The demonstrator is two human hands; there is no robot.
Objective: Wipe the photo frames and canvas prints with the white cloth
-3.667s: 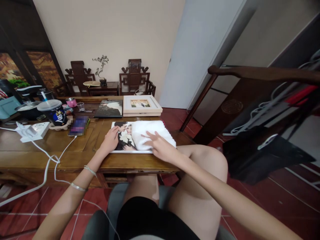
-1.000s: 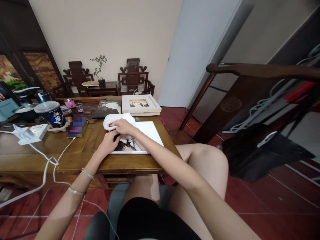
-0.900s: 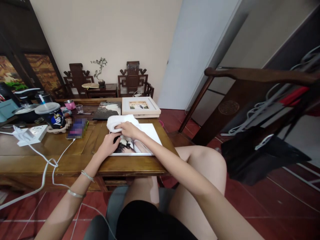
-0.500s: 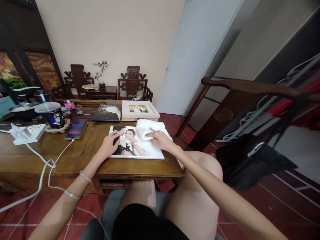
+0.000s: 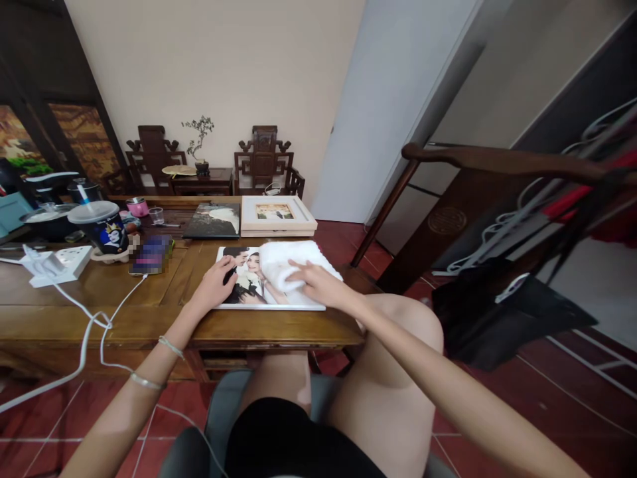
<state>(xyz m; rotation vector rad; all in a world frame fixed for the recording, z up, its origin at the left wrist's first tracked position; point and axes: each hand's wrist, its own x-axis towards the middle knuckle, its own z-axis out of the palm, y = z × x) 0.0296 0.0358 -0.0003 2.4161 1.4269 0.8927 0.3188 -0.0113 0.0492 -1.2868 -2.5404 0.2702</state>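
A white-edged photo panel (image 5: 241, 292) with a picture of a couple lies flat on the wooden table near its front edge. My left hand (image 5: 217, 281) holds the panel at its left side, fingers bent over the edge onto the picture. A white towel (image 5: 288, 254), bunched and folded, covers much of the panel's right half. My right hand (image 5: 318, 282) is closed on the towel and presses it against the picture, index finger pointing left. Part of the picture is hidden under the cloth.
Behind the panel lie a pale framed picture (image 5: 279, 226) and a dark picture panel (image 5: 213, 222). To the left are a phone (image 5: 152, 255) on a charging cable, a lidded cup (image 5: 107, 229) and a white power strip (image 5: 60, 264). A wooden chair (image 5: 448, 219) stands at right.
My right hand has slid the towel slightly left over the picture, covering more of the couple. My left hand stays at the panel's left edge. The view has shifted a little.
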